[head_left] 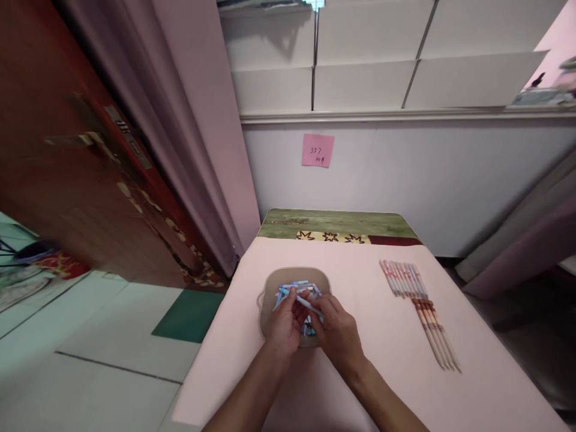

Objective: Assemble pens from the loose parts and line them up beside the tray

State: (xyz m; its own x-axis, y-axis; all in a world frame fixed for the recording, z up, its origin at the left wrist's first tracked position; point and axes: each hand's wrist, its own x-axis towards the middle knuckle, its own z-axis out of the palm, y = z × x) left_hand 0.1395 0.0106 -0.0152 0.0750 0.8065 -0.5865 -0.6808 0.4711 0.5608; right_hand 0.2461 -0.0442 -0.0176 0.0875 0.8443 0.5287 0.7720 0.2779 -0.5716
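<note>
A light-blue pen (pixel 306 303) slants between my two hands above a beige basin (pixel 274 282). My left hand (pixel 287 321) pinches it near its upper left end, thumb on top. At the lower right end, the fingers of my right hand (pixel 337 324) are closed around it. Inside the basin lie several more blue and white pens (pixel 299 285), loose and crossing each other; my hands hide part of them.
On the pink tablecloth (pixel 360 276), to the right, a row of pale patterned pens (pixel 404 279) lies beside a row of brown-and-beige pens (pixel 436 336). A pink note (pixel 317 150) is stuck to the wall behind. A wooden door (pixel 90 150) stands at left.
</note>
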